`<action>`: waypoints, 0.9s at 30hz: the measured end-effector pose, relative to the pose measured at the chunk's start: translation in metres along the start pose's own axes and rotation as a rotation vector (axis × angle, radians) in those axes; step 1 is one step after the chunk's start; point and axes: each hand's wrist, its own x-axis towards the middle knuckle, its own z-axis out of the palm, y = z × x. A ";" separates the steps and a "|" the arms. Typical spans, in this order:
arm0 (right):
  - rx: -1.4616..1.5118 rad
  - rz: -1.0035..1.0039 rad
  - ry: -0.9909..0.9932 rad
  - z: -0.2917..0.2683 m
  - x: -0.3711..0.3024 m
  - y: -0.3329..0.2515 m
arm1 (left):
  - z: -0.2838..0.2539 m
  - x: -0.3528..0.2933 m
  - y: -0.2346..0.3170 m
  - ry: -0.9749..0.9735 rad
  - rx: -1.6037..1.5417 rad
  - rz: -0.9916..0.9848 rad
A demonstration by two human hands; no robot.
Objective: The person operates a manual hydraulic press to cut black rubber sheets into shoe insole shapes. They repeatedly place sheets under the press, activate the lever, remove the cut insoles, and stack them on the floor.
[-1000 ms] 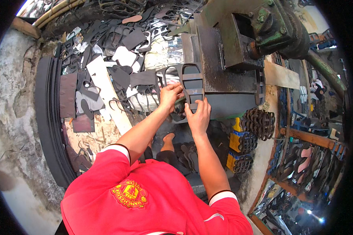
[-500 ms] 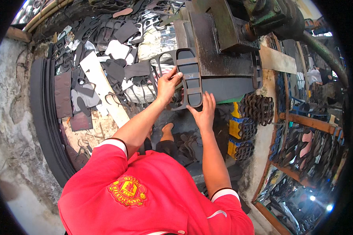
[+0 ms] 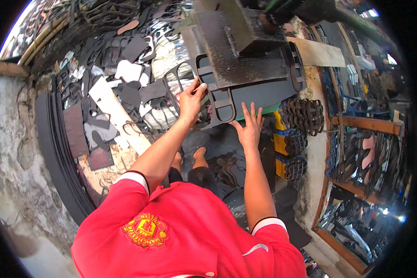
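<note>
A sole-shaped metal cutting die [image 3: 223,103] with crossbars lies on a black sheet [image 3: 263,94], partly beneath the dark press plate [image 3: 245,65]. My left hand [image 3: 190,103] is closed in a pinch at the die's left rim. Fingers spread, my right hand [image 3: 249,131] rests on the sheet's near edge, its thumb close to the die's rounded near end. Left of the die, a strip of the sheet with sole-shaped cutouts [image 3: 169,85] hangs over the pile. The plate hides the die's middle.
Chain-like bundles of dark sole-shaped pieces [image 3: 303,116] hang by yellow crates [image 3: 282,143] at the right. Black offcuts [image 3: 134,48] are heaped at the far left, near a long pale board [image 3: 118,109]. Tall black sheets [image 3: 55,143] lean along the left wall.
The die now sits partly under the press plate, where before it lay fully visible beside it. My right hand has moved onto the sheet with its fingers spread wider.
</note>
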 end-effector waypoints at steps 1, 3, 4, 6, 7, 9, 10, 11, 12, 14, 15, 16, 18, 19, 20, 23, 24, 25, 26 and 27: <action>-0.019 0.012 0.003 -0.001 0.008 0.006 | 0.004 0.013 -0.004 -0.023 -0.024 -0.017; -0.059 0.050 0.011 -0.003 0.023 0.019 | -0.008 0.033 -0.005 0.139 0.584 0.280; -0.036 0.075 -0.006 -0.009 0.035 0.018 | -0.019 0.046 -0.011 0.350 0.674 0.483; -0.037 0.079 0.003 -0.015 0.054 0.025 | -0.044 0.063 -0.026 0.418 0.507 0.242; -0.030 0.086 0.012 -0.016 0.065 0.030 | -0.056 0.062 -0.027 0.255 0.269 -0.194; -0.007 0.108 0.021 -0.022 0.084 0.045 | -0.061 0.056 -0.012 0.014 -0.019 -0.318; -0.024 0.116 0.024 -0.021 0.095 0.052 | -0.053 0.054 0.003 0.030 -0.059 -0.272; -0.040 0.126 0.014 -0.020 0.101 0.058 | -0.047 0.049 0.016 0.055 -0.099 -0.234; 0.018 0.127 0.015 -0.023 0.113 0.063 | -0.049 0.052 0.026 0.038 -0.115 -0.197; 0.003 0.210 -0.046 -0.025 0.134 0.074 | -0.032 0.052 0.051 -0.015 -0.018 -0.176; 0.005 0.234 -0.078 -0.026 0.146 0.075 | -0.028 0.055 0.062 -0.043 0.012 -0.160; -0.011 0.209 -0.097 -0.034 0.156 0.075 | -0.023 0.062 0.067 -0.099 -0.010 -0.111; -0.053 0.250 -0.144 -0.016 0.172 0.085 | -0.015 0.075 0.067 0.057 0.130 -0.049; -0.074 0.267 -0.172 -0.015 0.179 0.080 | -0.016 0.081 0.067 0.157 0.229 0.010; -0.029 0.197 -0.099 -0.015 0.176 0.075 | -0.018 0.086 0.068 0.203 0.354 0.097; 0.026 0.131 -0.022 -0.045 0.148 0.070 | 0.092 0.035 0.118 0.094 0.227 0.716; 0.040 0.129 -0.106 -0.082 0.152 0.064 | 0.139 -0.004 0.163 -0.027 0.177 0.769; 0.049 0.123 -0.193 -0.138 0.151 0.049 | 0.186 -0.044 0.206 -0.123 0.210 0.964; -0.019 -0.095 0.153 -0.191 0.141 0.057 | 0.229 -0.069 0.235 -0.336 0.167 1.090; -0.159 -0.294 0.521 -0.239 0.136 0.060 | 0.273 -0.102 0.265 -0.482 0.166 1.233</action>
